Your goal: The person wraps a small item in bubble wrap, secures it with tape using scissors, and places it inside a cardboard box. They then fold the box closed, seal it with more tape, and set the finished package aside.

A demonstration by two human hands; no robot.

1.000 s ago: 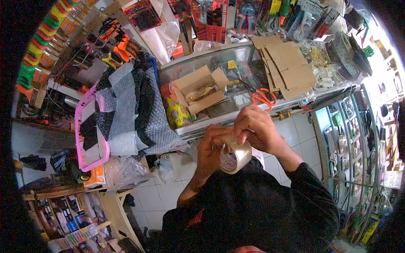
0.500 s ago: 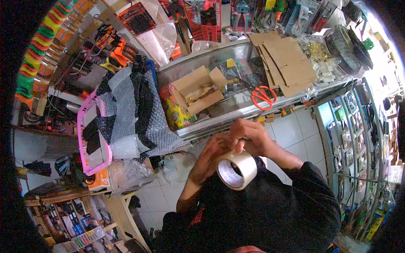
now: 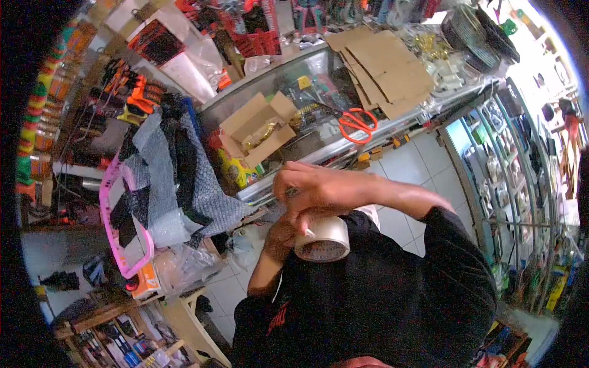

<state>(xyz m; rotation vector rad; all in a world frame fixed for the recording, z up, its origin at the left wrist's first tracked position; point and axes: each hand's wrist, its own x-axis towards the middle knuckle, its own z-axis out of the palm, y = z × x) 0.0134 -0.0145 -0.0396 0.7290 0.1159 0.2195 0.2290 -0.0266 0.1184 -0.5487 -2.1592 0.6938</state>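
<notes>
Lowered since the earlier frame, the roll of tape [image 3: 323,240] now lies flatter, its printed core less visible, close against the black shirt [image 3: 380,294]. Left hand [image 3: 281,236], partly hidden behind the roll, cups its far side; finger spread cannot be told. Right hand [image 3: 313,187], directly above the roll, has its fingertips pressed together, pinching at the roll's upper rim. Beyond the hands: open cardboard box [image 3: 254,129] and orange scissors [image 3: 357,122] on the glass counter [image 3: 319,86].
</notes>
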